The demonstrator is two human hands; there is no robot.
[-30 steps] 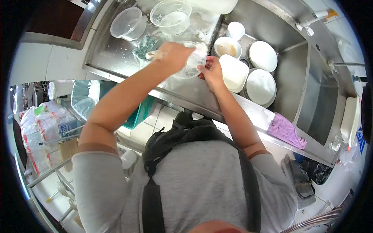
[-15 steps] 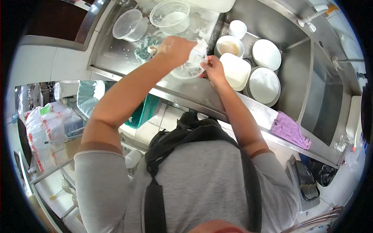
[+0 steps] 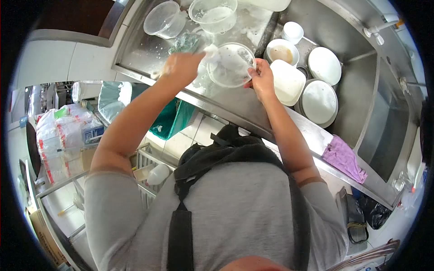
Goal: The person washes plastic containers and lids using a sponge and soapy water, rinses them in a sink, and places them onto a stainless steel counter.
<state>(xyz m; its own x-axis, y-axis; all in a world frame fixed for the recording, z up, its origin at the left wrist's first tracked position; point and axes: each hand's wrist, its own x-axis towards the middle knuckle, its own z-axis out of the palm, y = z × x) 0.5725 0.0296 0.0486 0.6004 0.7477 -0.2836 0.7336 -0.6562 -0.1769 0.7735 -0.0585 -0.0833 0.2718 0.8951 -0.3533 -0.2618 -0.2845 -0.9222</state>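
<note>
My right hand (image 3: 262, 80) pinches the near-right rim of a round clear plastic tub (image 3: 233, 67) with suds inside. The tub is tilted, its opening facing up, just over the steel drainboard (image 3: 217, 95). My left hand (image 3: 182, 70) is closed, left of the tub, around what looks like a pale scrubbing brush (image 3: 210, 49). Its whitish head sticks out toward the tub's rim; motion blurs it. Beyond my left hand lies a green mesh scouring pad (image 3: 184, 43). Two more clear tubs, one on its side (image 3: 163, 20) and one upright (image 3: 213, 16), stand farther back.
The sink basin (image 3: 348, 104) at right holds white bowls (image 3: 293, 32), a rectangular white dish (image 3: 287, 81) and stacked white plates (image 3: 318, 101). A purple cloth (image 3: 345, 158) hangs over the front edge. Below stands a green bin (image 3: 174, 119). A tap (image 3: 375, 31) projects at upper right.
My left hand has drawn left, out of the tub, with the brush. My right hand keeps hold of the rim, and the tub's inside now shows more. The whole view has shifted slightly.
</note>
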